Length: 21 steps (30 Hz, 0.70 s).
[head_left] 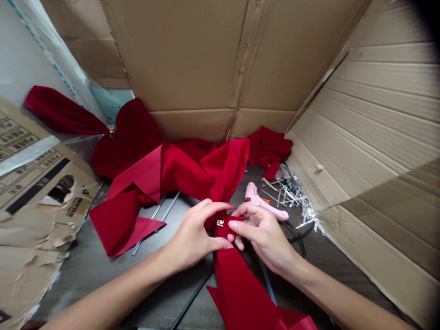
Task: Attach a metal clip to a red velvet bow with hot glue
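Observation:
My left hand [195, 233] and my right hand [261, 233] pinch a gathered neck of red velvet ribbon [227, 227] from either side. A small shiny metal fastening [220, 222] shows at the pinch, partly hidden by my fingers. Below my hands, the velvet fans out into a wide tail [240, 293]. Behind it rises a broad red velvet length [182, 172] with pointed ends. A pink hot glue gun [261, 201] lies just beyond my right hand, its black cord [299, 236] curving past my right wrist.
A finished-looking red velvet bow [129, 142] lies at the back left, with a red velvet heap [270, 146] at the back right. Silver strips [288, 188] and thin dark rods [165, 211] lie on the dark table [96, 270]. Cardboard walls [178, 55] surround the area.

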Available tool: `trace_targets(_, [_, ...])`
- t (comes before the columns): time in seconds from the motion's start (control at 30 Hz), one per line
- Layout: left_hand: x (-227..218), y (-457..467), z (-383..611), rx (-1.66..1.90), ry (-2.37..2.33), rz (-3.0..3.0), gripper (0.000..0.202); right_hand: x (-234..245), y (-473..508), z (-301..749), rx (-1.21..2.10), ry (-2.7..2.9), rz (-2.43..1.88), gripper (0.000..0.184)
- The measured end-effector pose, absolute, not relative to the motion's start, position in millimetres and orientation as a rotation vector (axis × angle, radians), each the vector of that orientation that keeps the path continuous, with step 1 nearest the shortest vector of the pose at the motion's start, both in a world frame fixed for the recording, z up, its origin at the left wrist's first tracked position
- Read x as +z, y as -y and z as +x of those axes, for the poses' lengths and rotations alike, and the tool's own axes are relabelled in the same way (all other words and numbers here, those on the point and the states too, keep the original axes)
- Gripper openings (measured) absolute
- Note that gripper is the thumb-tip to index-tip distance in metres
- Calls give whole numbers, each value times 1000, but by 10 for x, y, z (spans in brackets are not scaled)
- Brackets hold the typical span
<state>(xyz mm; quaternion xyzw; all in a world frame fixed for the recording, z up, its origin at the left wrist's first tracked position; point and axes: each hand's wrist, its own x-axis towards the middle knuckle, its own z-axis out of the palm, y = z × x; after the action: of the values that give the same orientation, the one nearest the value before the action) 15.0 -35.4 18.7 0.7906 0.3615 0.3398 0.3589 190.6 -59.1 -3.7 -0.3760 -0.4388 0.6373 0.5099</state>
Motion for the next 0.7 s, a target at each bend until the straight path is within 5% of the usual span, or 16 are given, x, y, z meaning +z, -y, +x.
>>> trace_targets(0.27, [178,360,154,890,-912,2071,49,55,595,1924,1615,1001,-764,14])
trace_targets(0.7, [152,406,195,840,-828,2101,58,-35,566,1817,1415,1103,-1014,27])
